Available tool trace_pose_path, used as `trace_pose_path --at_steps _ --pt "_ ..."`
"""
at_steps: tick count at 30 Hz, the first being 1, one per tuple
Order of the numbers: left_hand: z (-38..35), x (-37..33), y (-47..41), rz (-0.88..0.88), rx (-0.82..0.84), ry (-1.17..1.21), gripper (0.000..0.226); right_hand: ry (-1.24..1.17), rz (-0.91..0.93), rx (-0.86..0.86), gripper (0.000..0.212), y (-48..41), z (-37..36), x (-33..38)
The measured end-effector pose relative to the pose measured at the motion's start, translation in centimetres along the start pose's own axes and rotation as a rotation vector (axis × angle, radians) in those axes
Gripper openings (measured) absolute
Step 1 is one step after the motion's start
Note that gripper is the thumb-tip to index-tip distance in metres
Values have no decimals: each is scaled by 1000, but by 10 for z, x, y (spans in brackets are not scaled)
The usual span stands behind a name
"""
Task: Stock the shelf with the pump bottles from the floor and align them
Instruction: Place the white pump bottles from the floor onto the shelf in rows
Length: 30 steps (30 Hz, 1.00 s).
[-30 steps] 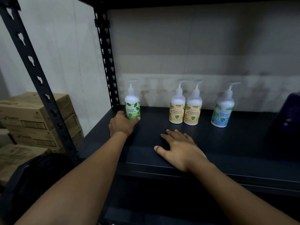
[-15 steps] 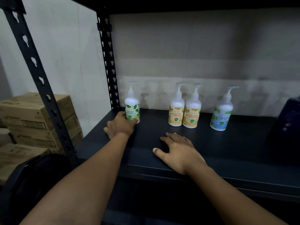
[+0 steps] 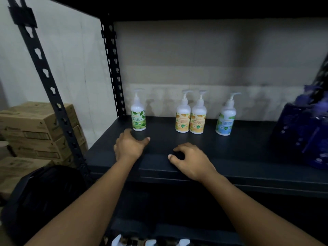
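White rounded pump bottles (image 3: pixel 183 119) upright on matte black shelf (image 3: pixel 248 150).

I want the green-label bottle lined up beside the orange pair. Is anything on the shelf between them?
Nothing visible does. Only bare shelf lies between the green-label bottle and the nearest orange-label bottle. The left hand rests in front of the green one, off that path.
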State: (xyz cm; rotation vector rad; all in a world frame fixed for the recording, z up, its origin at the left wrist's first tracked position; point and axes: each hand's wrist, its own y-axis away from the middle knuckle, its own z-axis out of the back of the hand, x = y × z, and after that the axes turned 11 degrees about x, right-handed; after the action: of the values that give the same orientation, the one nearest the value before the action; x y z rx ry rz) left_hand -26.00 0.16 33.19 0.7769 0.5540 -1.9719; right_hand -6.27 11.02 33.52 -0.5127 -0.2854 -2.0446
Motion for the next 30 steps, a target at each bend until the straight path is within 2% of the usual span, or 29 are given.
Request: trace_pose_path --at_steps 4,10,14,21,30 --pt "3 -5 74 -38 80 12 63 -39 -3 19 44 62 2 -6" --pt "-7 -25 190 -144 273 361 37 -138 -39 -45 25 168 19 -18" --pt "-25 -43 258 -248 447 459 27 -143 -67 -49 20 225 32 -35" --pt "-90 -51 324 -274 644 411 25 -221 -214 -44 26 291 33 -94" --pt "-213 -36 361 -186 878 265 19 -429 -502 -31 17 345 -35 -211"
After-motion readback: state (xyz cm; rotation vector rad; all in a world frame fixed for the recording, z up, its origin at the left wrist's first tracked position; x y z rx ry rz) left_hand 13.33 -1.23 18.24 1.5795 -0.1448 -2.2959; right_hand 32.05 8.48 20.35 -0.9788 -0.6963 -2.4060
